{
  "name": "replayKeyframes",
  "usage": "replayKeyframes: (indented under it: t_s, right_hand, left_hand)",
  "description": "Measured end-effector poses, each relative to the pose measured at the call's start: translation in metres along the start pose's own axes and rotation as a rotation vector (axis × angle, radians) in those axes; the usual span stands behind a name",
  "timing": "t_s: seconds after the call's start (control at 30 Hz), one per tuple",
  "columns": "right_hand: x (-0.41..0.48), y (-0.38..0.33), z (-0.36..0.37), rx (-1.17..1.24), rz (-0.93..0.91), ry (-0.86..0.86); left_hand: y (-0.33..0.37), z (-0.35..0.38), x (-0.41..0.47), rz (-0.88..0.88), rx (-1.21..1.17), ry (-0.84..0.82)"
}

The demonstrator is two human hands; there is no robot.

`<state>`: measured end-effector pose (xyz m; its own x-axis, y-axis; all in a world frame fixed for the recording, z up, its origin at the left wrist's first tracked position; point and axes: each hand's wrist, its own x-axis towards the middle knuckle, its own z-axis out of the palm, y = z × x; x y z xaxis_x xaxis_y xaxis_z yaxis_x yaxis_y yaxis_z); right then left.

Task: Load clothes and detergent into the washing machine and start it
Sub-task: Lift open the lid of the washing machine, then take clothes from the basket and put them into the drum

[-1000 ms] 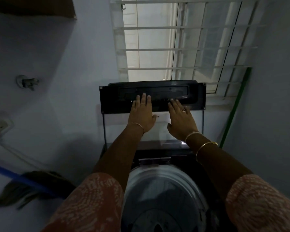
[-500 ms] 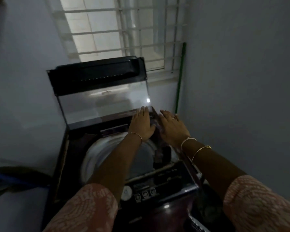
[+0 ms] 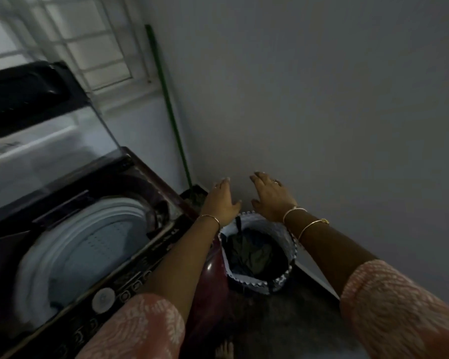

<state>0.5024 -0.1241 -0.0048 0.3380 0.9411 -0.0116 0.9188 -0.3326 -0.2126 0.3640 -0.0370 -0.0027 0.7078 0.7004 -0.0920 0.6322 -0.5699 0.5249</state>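
I see both hands stretched out over a laundry basket (image 3: pixel 285 273) that stands on the floor (image 3: pixel 290 322), just beside the right side of the washing machine (image 3: pixel 205 301) and close to the grey wall (image 3: pixel 322 104). My left hand (image 3: pixel 222 200) hangs above the basket's far left rim, fingers straight and loosely spread, holding nothing. My right hand (image 3: pixel 271 196) hangs above the far right rim, palm down and fingers relaxed, also holding nothing. The two hands are near each other but apart, and neither touches the basket. There are thin bangles on both wrists and a ring on the right hand.

The clothes (image 3: pixel 252 252) lie inside the basket as a dark crumpled heap; I cannot tell the separate pieces apart in this dim light.

The machine is a top loader. Its lid (image 3: pixel 44 141) stands raised, and the pale drum (image 3: pixel 88 244) shows in the opening. The control panel (image 3: pixel 119 296) with its round knob runs along the near edge, under my left forearm.

A green stick (image 3: pixel 166 99) leans in the corner behind the machine, next to the barred window (image 3: pixel 88 47).
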Motion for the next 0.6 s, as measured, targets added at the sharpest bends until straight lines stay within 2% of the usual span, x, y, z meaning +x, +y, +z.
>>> replayKeyframes:
  t_s: [0.17, 0.37, 0.6]
  right_hand:
    - [-0.024, 0.048, 0.034, 0.099, 0.159, -0.080]
    - [-0.029, 0.084, 0.076, 0.251, 0.315, -0.170]
    - [-0.013, 0.109, 0.127, 0.366, 0.443, -0.316]
  left_hand:
    - [0.008, 0.053, 0.025, -0.034, -0.113, -0.152]
    - [0.001, 0.098, 0.059, -0.192, -0.287, -0.245]
    - [-0.038, 0.158, 0.096, -0.389, -0.403, -0.327]
